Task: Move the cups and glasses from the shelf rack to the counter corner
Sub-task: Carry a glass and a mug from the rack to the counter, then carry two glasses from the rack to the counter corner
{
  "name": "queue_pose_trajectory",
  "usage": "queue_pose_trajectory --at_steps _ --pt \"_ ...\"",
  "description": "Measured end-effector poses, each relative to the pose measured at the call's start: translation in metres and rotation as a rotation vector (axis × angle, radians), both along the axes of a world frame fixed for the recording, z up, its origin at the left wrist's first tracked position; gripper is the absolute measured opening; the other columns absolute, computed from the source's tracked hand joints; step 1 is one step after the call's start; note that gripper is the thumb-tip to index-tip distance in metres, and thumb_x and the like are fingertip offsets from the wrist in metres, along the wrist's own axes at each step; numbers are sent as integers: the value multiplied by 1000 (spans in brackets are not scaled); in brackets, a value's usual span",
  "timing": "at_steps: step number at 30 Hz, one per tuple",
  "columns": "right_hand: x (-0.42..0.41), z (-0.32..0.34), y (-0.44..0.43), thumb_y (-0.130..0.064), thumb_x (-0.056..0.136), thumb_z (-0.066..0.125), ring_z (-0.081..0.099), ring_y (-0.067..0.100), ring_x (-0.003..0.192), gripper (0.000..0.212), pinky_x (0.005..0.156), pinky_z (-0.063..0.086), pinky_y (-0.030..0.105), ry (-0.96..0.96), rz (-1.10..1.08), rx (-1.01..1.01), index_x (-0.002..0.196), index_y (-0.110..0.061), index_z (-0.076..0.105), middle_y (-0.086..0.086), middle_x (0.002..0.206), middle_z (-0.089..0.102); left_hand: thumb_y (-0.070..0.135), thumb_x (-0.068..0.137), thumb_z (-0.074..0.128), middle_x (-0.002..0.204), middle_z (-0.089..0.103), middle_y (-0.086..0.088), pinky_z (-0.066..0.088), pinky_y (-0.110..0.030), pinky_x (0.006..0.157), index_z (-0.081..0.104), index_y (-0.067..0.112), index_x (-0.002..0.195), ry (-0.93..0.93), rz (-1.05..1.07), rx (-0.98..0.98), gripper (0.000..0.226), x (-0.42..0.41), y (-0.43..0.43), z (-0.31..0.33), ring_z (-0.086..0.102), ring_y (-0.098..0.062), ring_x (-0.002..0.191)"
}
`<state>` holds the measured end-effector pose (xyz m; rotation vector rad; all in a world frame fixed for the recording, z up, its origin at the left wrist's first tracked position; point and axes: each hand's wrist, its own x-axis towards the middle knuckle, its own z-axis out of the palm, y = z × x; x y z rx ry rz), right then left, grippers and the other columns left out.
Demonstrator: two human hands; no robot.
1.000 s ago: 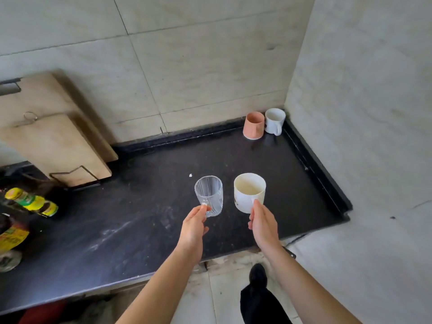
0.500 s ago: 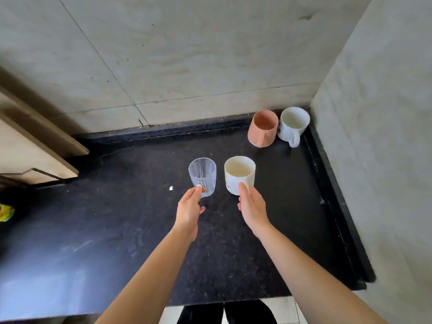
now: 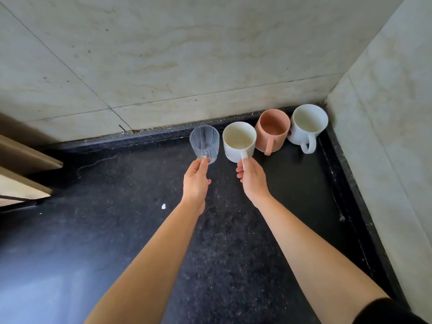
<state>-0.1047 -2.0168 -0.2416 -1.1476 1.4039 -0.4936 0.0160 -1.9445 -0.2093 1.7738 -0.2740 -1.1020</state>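
Observation:
My left hand (image 3: 196, 181) grips a clear ribbed glass (image 3: 204, 143) near its base, close to the back wall. My right hand (image 3: 252, 181) holds a white mug (image 3: 238, 141) by its handle, right beside the glass. To the right of that mug a pink mug (image 3: 272, 130) stands on the black counter (image 3: 117, 230), and a second white mug (image 3: 307, 126) sits in the corner against the side wall. The held glass and mug line up with those two; I cannot tell whether they touch the counter.
Tiled walls close the counter at the back and the right. A raised black lip (image 3: 350, 183) runs along the right edge. Wooden boards (image 3: 21, 174) lean at the far left. A small white scrap (image 3: 163, 206) lies on the counter.
Both hands have carried the glass and the white mug away from me toward the back wall, next to the pink mug. The view has moved closer to the corner.

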Motion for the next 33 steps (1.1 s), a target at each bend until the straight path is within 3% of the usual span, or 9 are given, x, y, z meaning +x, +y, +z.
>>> queue_pose_trajectory --at_steps 5,11,13,15,17,20,25,29,33 --pt "9 -11 -16 -29 106 33 61 11 74 33 71 46 27 26 16 -46 84 -25 58 -3 91 64 41 103 47 118 61 21 47 -31 91 63 42 100 -20 -59 -8 17 9 -20 -14 53 4 107" --pt "9 -11 -13 -31 107 33 64 11 81 32 72 45 25 74 16 -111 103 -22 64 -1 105 65 45 101 49 88 62 23 50 -30 83 64 43 95 -81 -75 7 16 16 -28 -23 54 2 80" --pt "10 -4 -11 -33 108 37 66 17 92 31 80 51 31 163 19 -159 113 -17 63 3 113 61 46 100 50 97 64 22 51 -31 85 63 38 108 -124 -97 11 17 19 -25 -17 57 5 85" --pt "10 7 -8 -34 107 43 63 15 105 29 87 52 31 252 19 -211 122 -17 60 6 130 56 45 100 50 119 65 14 48 -30 89 57 32 128 -196 -141 10 32 24 -20 -6 59 1 101" --pt "8 24 -6 -33 105 48 56 8 112 29 88 46 24 306 41 -302 131 -20 55 4 151 42 40 102 47 141 56 4 44 -35 103 48 26 142 -311 -222 12 43 33 -13 13 53 -12 126" --pt "14 63 -5 -33 105 46 58 19 112 39 87 43 28 316 135 -436 139 -15 49 9 145 45 38 104 41 160 34 -2 29 -43 117 39 20 150 -547 -333 35 50 55 3 53 28 -22 147" --pt "52 171 -10 -30 105 48 46 32 133 44 109 37 40 337 310 -819 141 -5 48 16 144 49 43 104 35 162 27 -10 27 -56 115 39 18 150 -1063 -358 53 52 105 37 164 22 -33 148" --pt "92 272 0 -44 104 40 31 38 146 58 116 30 50 384 371 -1152 149 -7 41 22 159 32 53 104 23 164 23 -12 22 -56 116 33 19 153 -1439 -232 88 60 149 69 267 19 -34 150" --pt "123 347 31 -54 103 29 18 40 152 68 121 19 54 361 406 -1393 155 -12 33 21 166 17 57 102 18 165 16 -14 17 -56 119 27 20 155 -1652 -59 148 65 170 127 348 13 -35 151"
